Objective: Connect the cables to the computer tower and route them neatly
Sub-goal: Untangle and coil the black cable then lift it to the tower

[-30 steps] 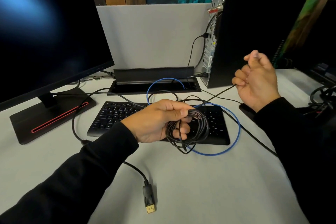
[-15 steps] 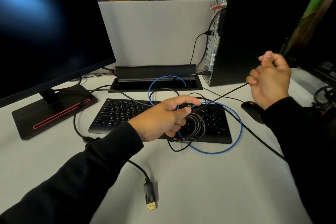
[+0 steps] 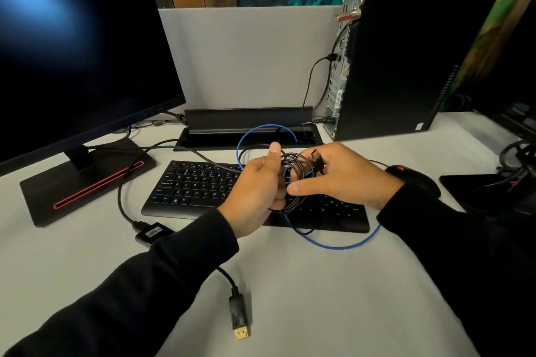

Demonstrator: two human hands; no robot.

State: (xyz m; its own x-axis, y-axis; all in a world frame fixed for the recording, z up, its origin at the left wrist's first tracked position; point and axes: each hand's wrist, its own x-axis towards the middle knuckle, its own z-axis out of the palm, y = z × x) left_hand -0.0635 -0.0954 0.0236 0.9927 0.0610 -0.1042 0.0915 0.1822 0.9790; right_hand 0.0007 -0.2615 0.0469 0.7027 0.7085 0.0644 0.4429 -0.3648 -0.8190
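A thin black cable wound into a loose coil (image 3: 295, 180) is gripped above the flat black keyboard (image 3: 203, 185) by the left hand (image 3: 258, 191), whose fingers are closed around the loops with the thumb raised. The coil's black plug end (image 3: 317, 160) is pinched by the fingers of the right hand (image 3: 339, 177), the thumb stretched out beneath the coil. A blue cable (image 3: 333, 243) is looped around and under the keyboard's right half, and a black mouse (image 3: 412, 180) lies just to the right of the keyboard. Behind the keyboard, an open black cable trough (image 3: 249, 130) set into the grey desk (image 3: 290, 298) is entered by several cables. The black computer tower (image 3: 406, 61) stands behind and to the right of the keyboard, with cables plugged into its rear panel. A gold-tipped black connector (image 3: 239, 319) lies on bare desk in front of the keyboard, where the widest open surface is found. The black monitor with a red-striped base (image 3: 87, 185) stands to the left of the keyboard.
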